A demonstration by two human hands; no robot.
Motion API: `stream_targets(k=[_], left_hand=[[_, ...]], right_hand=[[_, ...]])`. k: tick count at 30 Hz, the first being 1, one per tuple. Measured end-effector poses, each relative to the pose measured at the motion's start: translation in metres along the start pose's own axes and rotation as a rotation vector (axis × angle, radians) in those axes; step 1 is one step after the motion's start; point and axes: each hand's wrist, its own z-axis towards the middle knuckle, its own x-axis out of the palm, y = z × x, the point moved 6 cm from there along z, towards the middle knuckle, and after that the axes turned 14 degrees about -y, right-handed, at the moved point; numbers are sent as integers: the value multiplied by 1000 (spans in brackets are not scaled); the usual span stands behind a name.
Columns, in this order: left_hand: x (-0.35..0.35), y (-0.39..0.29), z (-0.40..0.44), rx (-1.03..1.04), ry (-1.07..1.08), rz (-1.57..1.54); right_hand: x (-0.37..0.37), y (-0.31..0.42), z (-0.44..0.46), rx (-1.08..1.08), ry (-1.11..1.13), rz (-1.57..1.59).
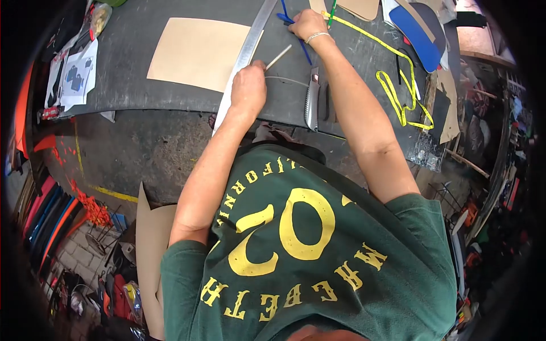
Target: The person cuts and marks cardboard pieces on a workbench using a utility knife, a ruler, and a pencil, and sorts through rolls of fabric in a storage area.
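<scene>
My left hand (pixel 248 88) is closed at the edge of a long metal ruler (pixel 254 35), which lies slanted across the right side of a tan sheet of card (pixel 199 54). From the same hand sticks out a thin pale stick (pixel 278 57). Farther up the table, my right hand (pixel 309 25) has its fingers bent onto a thin blue item (pixel 284 19); its kind is unclear. Right beside that hand are a green pencil (pixel 332 14) and the end of a yellow tape measure (pixel 367 33). A utility knife (pixel 311 99) lies between my forearms, near the table edge.
The dark table (pixel 131 85) has printed papers (pixel 77 74) at its left. On the right lie a blue curved panel (pixel 418 40) and scraps of card (pixel 449 108). Orange scraps (pixel 91 207) and coloured sheets (pixel 48 219) are at lower left.
</scene>
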Motion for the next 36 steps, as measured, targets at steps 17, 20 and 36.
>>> stream_targets(k=[17, 20, 36], left_hand=[[12, 2, 6, 12, 43, 98], [17, 4, 6, 25, 48, 96], [-107, 143, -31, -421, 375, -1198]], right_hand=[[-79, -6, -126, 411, 76, 1236], [-52, -10, -150, 446, 107, 1246], [-82, 167, -204, 174, 130, 829]])
